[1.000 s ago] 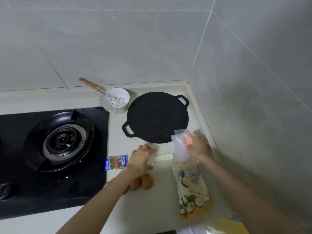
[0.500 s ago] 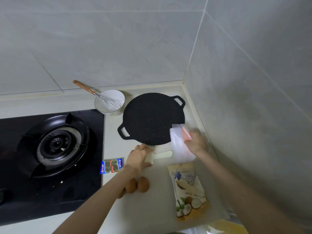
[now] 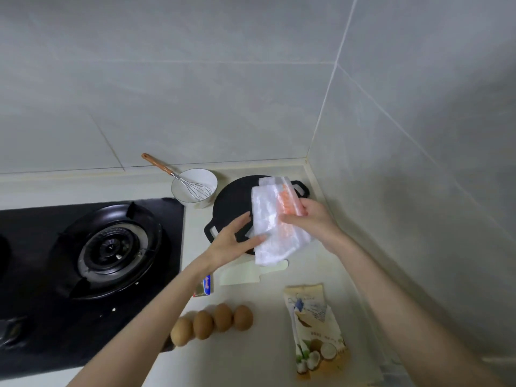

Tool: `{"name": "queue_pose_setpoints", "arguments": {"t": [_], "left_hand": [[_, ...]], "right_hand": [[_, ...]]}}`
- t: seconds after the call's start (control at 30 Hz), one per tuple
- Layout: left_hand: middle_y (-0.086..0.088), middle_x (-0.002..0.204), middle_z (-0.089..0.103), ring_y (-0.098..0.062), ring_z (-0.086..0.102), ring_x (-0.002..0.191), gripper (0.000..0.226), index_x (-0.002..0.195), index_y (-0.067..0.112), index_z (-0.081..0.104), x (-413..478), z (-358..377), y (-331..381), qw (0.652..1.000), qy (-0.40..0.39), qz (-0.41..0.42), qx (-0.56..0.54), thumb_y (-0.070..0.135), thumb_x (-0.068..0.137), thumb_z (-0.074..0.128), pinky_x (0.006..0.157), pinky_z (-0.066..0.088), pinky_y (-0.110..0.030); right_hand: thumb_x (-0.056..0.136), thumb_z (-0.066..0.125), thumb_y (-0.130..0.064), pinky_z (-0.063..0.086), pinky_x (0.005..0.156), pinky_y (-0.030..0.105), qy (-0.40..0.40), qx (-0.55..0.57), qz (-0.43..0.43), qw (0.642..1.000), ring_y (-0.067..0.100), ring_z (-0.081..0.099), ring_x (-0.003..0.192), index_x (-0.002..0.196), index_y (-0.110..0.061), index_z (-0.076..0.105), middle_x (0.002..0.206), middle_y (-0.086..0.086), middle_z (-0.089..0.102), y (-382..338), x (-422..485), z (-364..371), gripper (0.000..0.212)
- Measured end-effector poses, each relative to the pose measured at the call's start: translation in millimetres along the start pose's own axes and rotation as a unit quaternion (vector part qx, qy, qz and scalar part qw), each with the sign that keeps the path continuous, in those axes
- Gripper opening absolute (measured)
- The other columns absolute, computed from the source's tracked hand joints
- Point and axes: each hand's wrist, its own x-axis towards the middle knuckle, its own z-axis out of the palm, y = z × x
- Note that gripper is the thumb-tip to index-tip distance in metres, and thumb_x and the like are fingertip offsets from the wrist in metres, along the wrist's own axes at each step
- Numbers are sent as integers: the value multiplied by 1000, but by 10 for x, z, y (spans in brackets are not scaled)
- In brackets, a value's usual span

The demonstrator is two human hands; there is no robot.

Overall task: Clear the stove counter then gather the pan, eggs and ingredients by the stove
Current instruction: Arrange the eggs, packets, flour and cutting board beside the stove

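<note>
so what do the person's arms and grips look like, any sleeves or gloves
The left forearm and right forearm are bare as far as the frame shows, no sleeves in view. The left grip and right grip are bare too: no gloves, rings, watch or bracelet visible.

Lighting was pretty flat and dim with a soft greyish-green cast. Shadows were soft, just a murky patch low on the grey tiled wall (image 3: 435,289). Small glints showed on the metal ring of the black gas hob (image 3: 134,325). The clear plastic bag (image 3: 268,219) looked slightly smeared, and fisheye bent the edges.
</note>
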Motion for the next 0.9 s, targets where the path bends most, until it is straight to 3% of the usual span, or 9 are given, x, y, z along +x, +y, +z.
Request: {"name": "queue_pose_setpoints", "arguments": {"t": [0.07,0.13,0.2,0.27,0.33,0.5,0.6,0.73,0.9], "left_hand": [[13,119,65,4,61,107,45,126,21,57,-55,-55,90,999,-31,2,-39,25,84,71,87,47,-12],[6,97,71,-5,68,85,26,108,9,66,-113,-98,96,999,-27,-3,-26,23,86,70,72,48,-13],[2,64,50,-12,46,56,37,72,-2,56,-157,-144,22,1000,9,-3,14,30,87,68,56,33,-18],[0,60,23,-12,23,56,51,57,11,30,-196,-161,-28,998,53,-11,34,28,87,68,52,20,-24],[4,56,20,-11,21,53,57,55,20,22,-237,-180,-45,996,80,-17,30,24,86,69,50,19,-24],[13,38,28,-4,29,39,65,31,20,36,-282,-176,-65,990,118,-71,-4,20,86,69,44,24,-14],[16,38,40,-1,36,37,54,36,25,52,-276,-59,-54,991,98,-89,-24,21,86,69,42,28,-9],[4,65,63,-3,52,52,15,80,11,72,-194,220,57,993,48,-95,-44,22,89,66,46,40,-12],[0,71,66,-5,58,55,15,102,7,72,-92,578,142,984,20,-140,-109,13,89,65,54,51,-17]], "right_hand": [[76,79,-18,56,78,33,-42,22,-4,999,19,69,88,99,-11,66,96,7,72,-62,-43,67,26],[75,80,-18,52,69,24,-40,19,-16,999,13,66,78,89,-14,64,83,-2,69,-94,-69,148,21],[74,80,-18,37,57,19,-5,-18,-46,999,7,48,61,75,-15,55,65,-10,50,-104,-90,247,25],[72,79,-18,31,57,24,21,-48,-87,995,9,38,59,70,-16,49,62,-9,41,-72,-115,339,30],[72,77,-20,33,59,26,21,-57,-102,993,9,41,61,73,-13,52,64,-5,44,-42,-134,425,26],[81,67,-17,32,60,24,-16,-76,-34,996,11,43,65,71,-13,49,67,-5,46,9,-238,478,21],[81,63,-14,30,55,26,26,-103,-33,994,15,41,61,66,-14,46,62,-3,45,105,-308,454,22],[89,58,-10,47,57,27,87,-234,-96,964,19,60,68,91,-14,65,77,2,64,269,-463,292,9],[87,45,6,49,87,38,101,-320,-118,935,25,54,106,131,-25,57,120,7,58,513,-614,92,55]]}}
